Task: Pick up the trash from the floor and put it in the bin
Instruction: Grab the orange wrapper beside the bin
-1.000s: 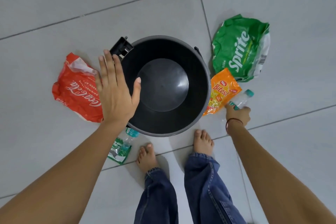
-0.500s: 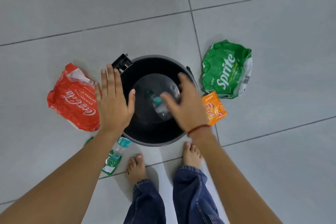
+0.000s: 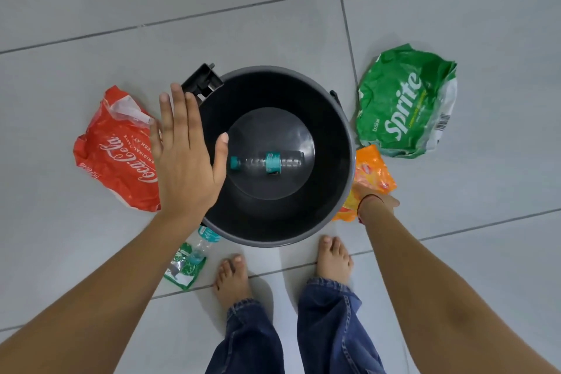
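Right hand [image 3: 378, 202]: down at floor level beside the bin, laid on the near end of the orange snack packet [image 3: 375, 174]. The fingers are hidden under the wrist, so whether they have closed on the packet cannot be told. A red thread circles the wrist.

Left hand [image 3: 185, 158]: flat and spread, palm down, holding nothing, hovering over the bin's left rim.

Black bin [image 3: 273, 231]: round, upright, between the two hands. One clear plastic bottle with teal cap and label [image 3: 267, 162] lies on its side at the bottom.

Orange snack packet: on the floor, touching the bin's right wall.

Green Sprite wrapper [image 3: 406, 100]: crumpled, on the floor beyond the snack packet, just beside it.

Red Coca-Cola wrapper [image 3: 118, 155]: crumpled, on the floor left of the bin, partly under the left hand in this view.

Second clear bottle [image 3: 203, 241] and small green sachet [image 3: 183, 267]: on the floor at the bin's near-left edge, beside the bare left foot [image 3: 232, 279].

Risks, as judged: the thin, slippery packet may slide out of a shallow pinch; the forearm may nudge the bin, which stands close; a step back could land on the bottle by the foot, which would roll.
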### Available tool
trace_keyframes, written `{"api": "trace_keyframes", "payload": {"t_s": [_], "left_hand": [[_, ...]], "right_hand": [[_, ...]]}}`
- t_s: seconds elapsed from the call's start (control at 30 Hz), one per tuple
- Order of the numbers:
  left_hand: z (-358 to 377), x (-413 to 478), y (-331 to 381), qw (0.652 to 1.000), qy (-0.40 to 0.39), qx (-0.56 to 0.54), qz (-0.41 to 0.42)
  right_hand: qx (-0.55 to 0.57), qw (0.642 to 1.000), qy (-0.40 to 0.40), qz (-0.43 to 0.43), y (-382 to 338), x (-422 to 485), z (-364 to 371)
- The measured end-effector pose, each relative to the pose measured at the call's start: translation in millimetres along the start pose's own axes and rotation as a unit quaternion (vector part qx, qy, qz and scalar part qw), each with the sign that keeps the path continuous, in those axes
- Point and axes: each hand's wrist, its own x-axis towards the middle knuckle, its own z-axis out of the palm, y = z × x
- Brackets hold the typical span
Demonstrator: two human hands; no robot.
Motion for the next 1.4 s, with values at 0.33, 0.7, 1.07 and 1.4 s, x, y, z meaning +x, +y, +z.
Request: {"api": "trace_keyframes", "payload": {"t_s": [0.33, 0.7, 1.07, 1.4], "left_hand": [[-2.9, 1.8, 2.4, 1.000, -0.013, -0.007, -0.003], [-0.7, 2.1, 5.1, 0.999, 0.004, -0.046, -0.017], [-0.7, 0.3, 4.5, 0.999, 0.005, -0.039, -0.022], [3.8, -0.7, 3.3, 0.999, 0.016, -0.037, -0.026]], "right_hand": [[0.077, 0.869, 0.046, -0.486, 11.2, -124.7, -53.9], [-0.515, 0.583, -0.122, -0.616, -12.8, -199.4, 31.5], [0.002, 0.720, 0.043, -0.692, -109.5, -120.4, -57.5], [-0.498, 0.673, 0.028, -0.546, -46.9, 7.0, -0.6]]}}
